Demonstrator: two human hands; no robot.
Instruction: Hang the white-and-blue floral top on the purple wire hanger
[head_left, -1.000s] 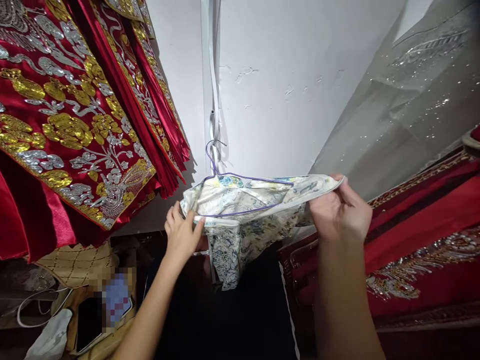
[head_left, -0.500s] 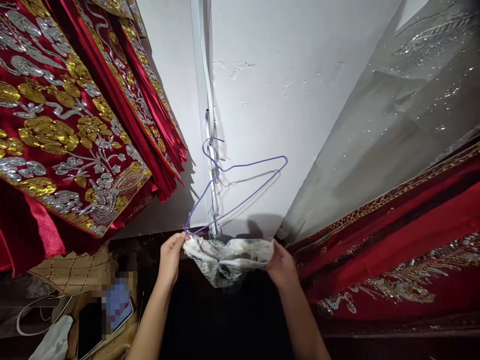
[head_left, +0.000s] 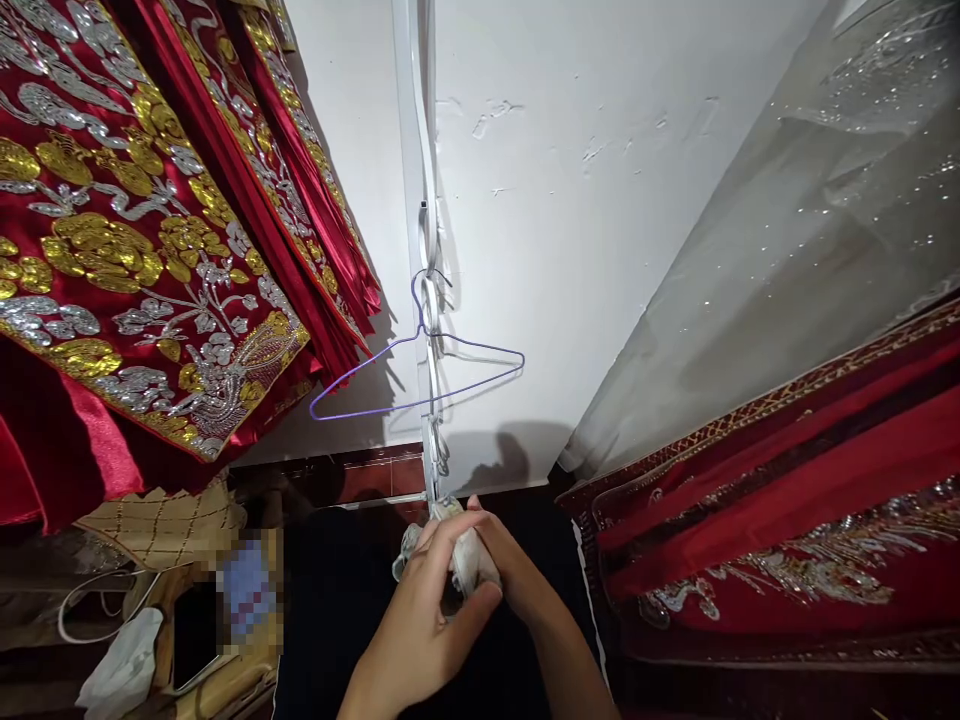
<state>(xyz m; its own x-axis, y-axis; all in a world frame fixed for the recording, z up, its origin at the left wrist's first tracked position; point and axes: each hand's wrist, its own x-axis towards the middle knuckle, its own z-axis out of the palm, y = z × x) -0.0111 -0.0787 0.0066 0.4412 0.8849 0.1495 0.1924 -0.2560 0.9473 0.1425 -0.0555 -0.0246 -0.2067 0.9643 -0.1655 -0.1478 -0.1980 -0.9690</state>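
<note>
A small white cloth with a pale print (head_left: 466,558) is bunched up low in the middle of the head view, between both hands. My left hand (head_left: 424,610) is closed over it from the left, thumb lying across the front. From the right, my right hand (head_left: 510,565) wraps round the same cloth, its fingers partly hidden behind the left. A crumpled end of the cloth sticks out left of the fingers. Beyond the hands, a purple wire hanger (head_left: 382,411) hangs bare by its hook on a white strip with loops (head_left: 431,350), touched by neither hand.
Red garments with gold and silver embroidery (head_left: 105,250) hang at the left. A sheer sparkling fabric (head_left: 750,270) and red embroidered cloth (head_left: 750,540) fill the right. A phone (head_left: 193,635), a cable (head_left: 64,610) and a white tissue (head_left: 124,665) lie at lower left. Behind is a white wall (head_left: 555,250).
The cloth, stretched between my hands before, is now gathered into a bunch. My hands have come together. The hanger has swung left, away from my left hand, and hangs more level.
</note>
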